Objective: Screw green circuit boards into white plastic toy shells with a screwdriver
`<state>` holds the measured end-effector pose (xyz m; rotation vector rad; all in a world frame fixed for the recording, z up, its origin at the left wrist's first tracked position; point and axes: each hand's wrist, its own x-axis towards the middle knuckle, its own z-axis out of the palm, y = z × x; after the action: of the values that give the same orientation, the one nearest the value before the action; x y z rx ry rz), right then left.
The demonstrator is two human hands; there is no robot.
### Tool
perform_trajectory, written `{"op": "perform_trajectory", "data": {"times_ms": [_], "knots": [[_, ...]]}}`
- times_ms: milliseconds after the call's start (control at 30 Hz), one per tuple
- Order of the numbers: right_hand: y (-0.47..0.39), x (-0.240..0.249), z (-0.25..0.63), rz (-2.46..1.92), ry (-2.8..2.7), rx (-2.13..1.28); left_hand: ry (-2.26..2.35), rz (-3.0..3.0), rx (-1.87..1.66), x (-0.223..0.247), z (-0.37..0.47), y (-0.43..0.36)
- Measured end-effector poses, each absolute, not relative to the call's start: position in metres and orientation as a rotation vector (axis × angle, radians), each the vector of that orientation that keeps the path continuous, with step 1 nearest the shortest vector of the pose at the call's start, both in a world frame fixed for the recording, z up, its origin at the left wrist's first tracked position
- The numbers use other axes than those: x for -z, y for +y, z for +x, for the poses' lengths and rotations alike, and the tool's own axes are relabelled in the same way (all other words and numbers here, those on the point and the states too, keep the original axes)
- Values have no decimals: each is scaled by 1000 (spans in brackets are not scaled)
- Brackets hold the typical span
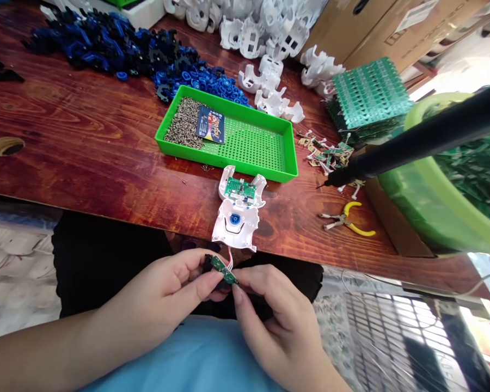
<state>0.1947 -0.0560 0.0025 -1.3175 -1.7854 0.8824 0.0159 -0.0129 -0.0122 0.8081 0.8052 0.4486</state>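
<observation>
Just off the table's front edge, my left hand (pixel 183 288) pinches a small green circuit board (pixel 224 270) with a black part beneath it. My right hand (pixel 273 310) has its thumb and index fingertips closed at the board's right end. Red and white wires (pixel 230 258) run up from the board toward a white plastic shell (pixel 237 226) with a blue round piece (pixel 234 219) in it. Behind that shell lies another white shell half (pixel 227 182) holding a larger green circuit board (pixel 240 189).
A green tray (pixel 288 149) holds screws (pixel 185 122) and a card (pixel 211 124). Yellow-handled pliers (pixel 357 226) lie at right, below a dark rod-like tool (pixel 412 139). Blue and black parts (pixel 118 46), white shells (pixel 269 32), stacked boards (pixel 369 92) and a green tub (pixel 416 201) surround the tray.
</observation>
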Motion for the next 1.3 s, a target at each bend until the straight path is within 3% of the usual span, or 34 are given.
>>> {"op": "perform_trajectory", "data": {"times_ms": [300,567,1300], "knots": [[-54,-4,199,-1335,-1808,-917,805,857,-457,6,12,-12],[-53,-2,203,-1389,-1668,-1184,805,937,-482,7,14,-12],[-48,1,203,-1352,-1657,-1203,842,1012,-525,9,11,-18]]}}
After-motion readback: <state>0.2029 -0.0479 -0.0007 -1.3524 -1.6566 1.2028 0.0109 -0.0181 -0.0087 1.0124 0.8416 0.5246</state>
